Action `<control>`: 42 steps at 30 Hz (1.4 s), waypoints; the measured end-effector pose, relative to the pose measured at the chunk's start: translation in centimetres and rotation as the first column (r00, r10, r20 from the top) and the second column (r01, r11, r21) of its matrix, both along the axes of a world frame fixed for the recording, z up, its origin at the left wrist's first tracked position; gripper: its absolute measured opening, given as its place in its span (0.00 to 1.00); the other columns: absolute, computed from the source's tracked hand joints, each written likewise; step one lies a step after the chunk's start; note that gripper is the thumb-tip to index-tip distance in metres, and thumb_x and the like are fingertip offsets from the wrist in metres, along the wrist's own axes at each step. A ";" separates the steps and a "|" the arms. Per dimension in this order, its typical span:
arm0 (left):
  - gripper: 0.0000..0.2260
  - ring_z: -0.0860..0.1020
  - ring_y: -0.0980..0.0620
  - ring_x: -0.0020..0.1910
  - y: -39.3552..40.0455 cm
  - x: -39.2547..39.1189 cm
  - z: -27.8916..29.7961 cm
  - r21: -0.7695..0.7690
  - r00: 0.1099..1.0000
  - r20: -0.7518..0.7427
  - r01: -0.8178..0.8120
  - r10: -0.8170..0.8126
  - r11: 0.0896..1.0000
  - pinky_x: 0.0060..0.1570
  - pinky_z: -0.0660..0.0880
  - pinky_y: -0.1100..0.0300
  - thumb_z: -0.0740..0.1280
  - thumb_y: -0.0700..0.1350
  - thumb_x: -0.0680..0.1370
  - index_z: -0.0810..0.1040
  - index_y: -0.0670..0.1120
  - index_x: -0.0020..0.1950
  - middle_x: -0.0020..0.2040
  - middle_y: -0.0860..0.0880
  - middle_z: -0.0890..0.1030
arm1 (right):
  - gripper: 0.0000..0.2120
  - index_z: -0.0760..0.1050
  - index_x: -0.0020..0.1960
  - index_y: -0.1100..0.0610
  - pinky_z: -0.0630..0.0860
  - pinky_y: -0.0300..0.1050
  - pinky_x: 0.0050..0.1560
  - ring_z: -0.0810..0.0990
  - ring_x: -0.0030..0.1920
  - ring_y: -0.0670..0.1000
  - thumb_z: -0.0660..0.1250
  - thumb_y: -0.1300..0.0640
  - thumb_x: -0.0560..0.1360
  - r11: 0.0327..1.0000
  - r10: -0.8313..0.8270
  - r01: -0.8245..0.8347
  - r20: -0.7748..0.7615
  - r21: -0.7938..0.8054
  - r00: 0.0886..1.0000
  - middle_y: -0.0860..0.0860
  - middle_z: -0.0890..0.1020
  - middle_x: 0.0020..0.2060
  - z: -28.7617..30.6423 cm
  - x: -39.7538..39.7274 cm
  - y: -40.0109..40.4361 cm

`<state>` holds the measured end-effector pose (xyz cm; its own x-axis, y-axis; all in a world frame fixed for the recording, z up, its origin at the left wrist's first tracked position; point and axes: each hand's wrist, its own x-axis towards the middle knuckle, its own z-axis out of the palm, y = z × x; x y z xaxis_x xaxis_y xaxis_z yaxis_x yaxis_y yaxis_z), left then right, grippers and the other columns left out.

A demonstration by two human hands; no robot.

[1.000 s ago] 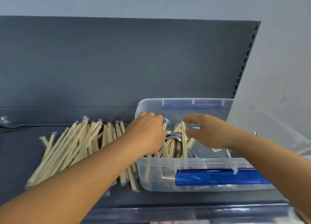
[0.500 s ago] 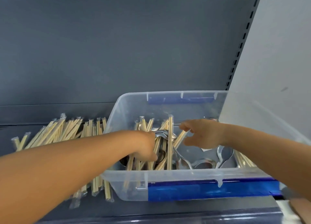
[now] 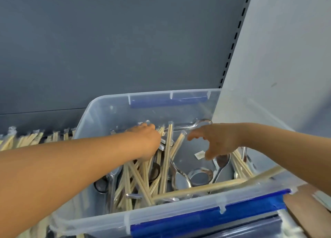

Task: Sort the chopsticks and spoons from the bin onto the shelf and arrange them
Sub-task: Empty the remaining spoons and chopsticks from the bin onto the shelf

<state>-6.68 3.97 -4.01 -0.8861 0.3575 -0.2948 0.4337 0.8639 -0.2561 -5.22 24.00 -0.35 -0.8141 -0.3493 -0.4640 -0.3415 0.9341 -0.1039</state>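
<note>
Shop: slotted gondola shelving point(image 3: 231, 46), grey backboard point(image 3: 107, 46)

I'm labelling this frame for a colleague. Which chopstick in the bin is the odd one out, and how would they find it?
Start at the clear plastic bin with blue clips. Along its near wall lies one wrapped chopstick. It runs crosswise, left to right, while the other chopsticks point front to back.

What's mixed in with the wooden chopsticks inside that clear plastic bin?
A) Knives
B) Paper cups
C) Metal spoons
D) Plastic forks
C: shiny metal spoons lie among the chopsticks on the floor of the bin, where both hands are reaching in.
</note>
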 end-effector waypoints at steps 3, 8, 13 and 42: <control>0.12 0.70 0.44 0.61 0.5 -0.7 -0.7 0.020 0.998 -0.047 -0.049 0.050 0.999 0.52 0.72 0.52 0.64 0.39 0.78 0.74 0.43 0.62 0.60 0.45 0.72 | 0.33 0.62 0.71 0.44 0.69 0.45 0.64 0.69 0.66 0.51 0.72 0.56 0.70 0.995 0.039 -0.044 0.059 0.085 0.998 0.48 0.67 0.70 -0.1 -0.7 1.8; 0.10 0.73 0.44 0.59 1.8 -1.0 -0.8 0.093 0.993 -0.055 -0.099 0.104 0.991 0.48 0.71 0.53 0.61 0.41 0.80 0.71 0.46 0.61 0.60 0.44 0.75 | 0.17 0.75 0.59 0.50 0.69 0.39 0.50 0.73 0.51 0.47 0.72 0.54 0.70 0.966 0.131 -0.157 0.134 0.207 0.982 0.45 0.75 0.52 -0.9 -1.2 3.6; 0.06 0.74 0.42 0.55 2.8 -1.3 0.0 0.204 0.977 -0.034 -0.201 0.212 0.958 0.42 0.68 0.55 0.58 0.40 0.80 0.68 0.47 0.56 0.64 0.38 0.70 | 0.12 0.79 0.57 0.54 0.66 0.34 0.44 0.72 0.47 0.45 0.67 0.58 0.74 0.951 0.210 -0.225 0.092 0.210 0.973 0.48 0.80 0.53 -1.5 -1.9 3.7; 0.11 0.67 0.49 0.54 1.8 0.8 0.6 0.067 0.975 0.223 0.006 -0.021 0.998 0.49 0.70 0.56 0.61 0.39 0.80 0.72 0.50 0.61 0.50 0.50 0.64 | 0.23 0.72 0.63 0.50 0.74 0.46 0.54 0.71 0.56 0.53 0.69 0.45 0.70 0.994 -0.012 0.046 -0.308 0.103 0.951 0.52 0.72 0.57 -4.1 -6.6 2.2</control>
